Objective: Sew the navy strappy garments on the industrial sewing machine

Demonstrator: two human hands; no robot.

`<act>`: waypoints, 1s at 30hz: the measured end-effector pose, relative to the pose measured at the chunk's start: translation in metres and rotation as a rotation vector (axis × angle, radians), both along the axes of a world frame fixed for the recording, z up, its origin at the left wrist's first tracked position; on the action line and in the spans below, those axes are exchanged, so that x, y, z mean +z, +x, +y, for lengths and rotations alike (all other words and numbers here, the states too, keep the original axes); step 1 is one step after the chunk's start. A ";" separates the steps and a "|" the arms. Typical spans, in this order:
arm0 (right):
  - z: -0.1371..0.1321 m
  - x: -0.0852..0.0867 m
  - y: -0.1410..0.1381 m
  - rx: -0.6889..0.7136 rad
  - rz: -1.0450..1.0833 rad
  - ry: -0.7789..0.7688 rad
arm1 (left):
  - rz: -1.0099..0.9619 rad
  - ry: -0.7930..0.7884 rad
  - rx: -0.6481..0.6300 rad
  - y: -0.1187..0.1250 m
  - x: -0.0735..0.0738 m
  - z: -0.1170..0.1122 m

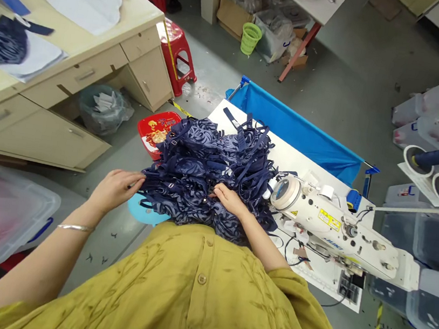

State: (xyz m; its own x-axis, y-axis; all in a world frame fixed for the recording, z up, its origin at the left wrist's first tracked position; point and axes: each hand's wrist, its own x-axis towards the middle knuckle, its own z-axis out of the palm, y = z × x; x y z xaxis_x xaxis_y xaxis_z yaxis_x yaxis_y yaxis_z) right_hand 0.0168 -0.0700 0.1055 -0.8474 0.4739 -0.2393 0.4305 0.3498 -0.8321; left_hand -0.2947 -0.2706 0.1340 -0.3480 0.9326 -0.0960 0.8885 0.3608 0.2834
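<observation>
The navy garments [220, 159] lie heaped over the left end of the white counter [219, 111], crowding its near edge by your shirt [171, 272], with loose straps [243, 138] tangled across the top. Your left hand [116, 188] is nearly closed, apparently pinching fabric at the heap's left side, while your right hand [229, 198] curls its fingers onto the middle, though I cannot tell whether it grips anything. Pull too hard and interlocked straps could drag neighbouring pieces along, perhaps tipping some over that edge onto the floor [215, 49]
</observation>
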 end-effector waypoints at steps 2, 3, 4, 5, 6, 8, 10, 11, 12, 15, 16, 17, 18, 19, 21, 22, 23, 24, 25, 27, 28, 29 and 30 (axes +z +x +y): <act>-0.001 -0.002 -0.001 0.018 0.008 -0.014 | 0.115 0.244 0.069 0.024 0.014 0.009; -0.001 -0.002 -0.002 0.032 0.010 -0.026 | 0.119 0.309 0.046 0.039 0.018 0.016; -0.001 -0.003 -0.002 0.049 0.018 -0.044 | 0.076 0.309 -0.089 0.055 0.020 0.024; -0.001 -0.003 -0.002 0.067 0.031 -0.069 | 0.038 0.259 -0.235 0.071 0.019 0.031; 0.000 -0.003 -0.002 0.084 0.047 -0.099 | 0.021 0.183 -0.344 0.083 0.016 0.036; 0.000 -0.002 -0.001 0.113 0.076 -0.170 | 0.064 0.081 -0.373 0.095 0.006 0.039; 0.000 -0.001 0.000 0.134 0.082 -0.234 | 0.227 0.040 -0.229 0.084 -0.002 0.032; 0.000 -0.001 0.001 0.141 0.078 -0.257 | 0.330 0.032 -0.128 0.070 -0.003 0.025; 0.000 -0.001 0.001 0.145 0.073 -0.278 | 0.415 0.016 -0.062 0.051 -0.003 0.016; 0.001 -0.002 0.001 0.139 0.072 -0.332 | 0.534 -0.174 0.131 -0.012 0.011 -0.008; 0.002 -0.002 0.001 0.135 0.076 -0.347 | 0.540 -0.251 0.247 -0.028 0.019 -0.013; 0.002 -0.003 0.001 0.134 0.082 -0.357 | 0.534 -0.316 0.336 -0.039 0.028 -0.014; 0.002 -0.004 0.001 0.134 0.088 -0.359 | 0.516 -0.337 0.440 -0.043 0.036 -0.012; 0.002 -0.004 0.000 0.134 0.093 -0.354 | 0.466 -0.303 0.523 -0.039 0.043 -0.007; 0.001 -0.004 0.000 0.136 0.102 -0.327 | 0.246 -0.075 0.485 -0.013 0.052 0.015; 0.000 -0.004 0.000 0.137 0.107 -0.314 | 0.100 0.074 0.281 0.008 0.052 0.029; -0.001 -0.003 0.000 0.137 0.113 -0.308 | 0.024 0.103 0.122 0.030 0.049 0.044; -0.002 -0.003 0.001 0.138 0.119 -0.310 | -0.036 0.096 -0.008 0.053 0.044 0.059; -0.003 -0.003 0.001 0.139 0.122 -0.315 | -0.098 0.071 -0.171 0.074 0.037 0.072; -0.005 -0.003 0.004 0.143 0.116 -0.296 | -0.145 -0.093 -0.529 0.108 0.019 0.089; -0.005 -0.003 0.005 0.152 0.106 -0.262 | -0.137 -0.151 -0.554 0.120 0.010 0.092; -0.006 -0.003 0.007 0.164 0.095 -0.218 | -0.125 -0.207 -0.568 0.128 0.002 0.092; -0.007 -0.003 0.008 0.176 0.085 -0.180 | -0.109 -0.261 -0.560 0.134 -0.005 0.089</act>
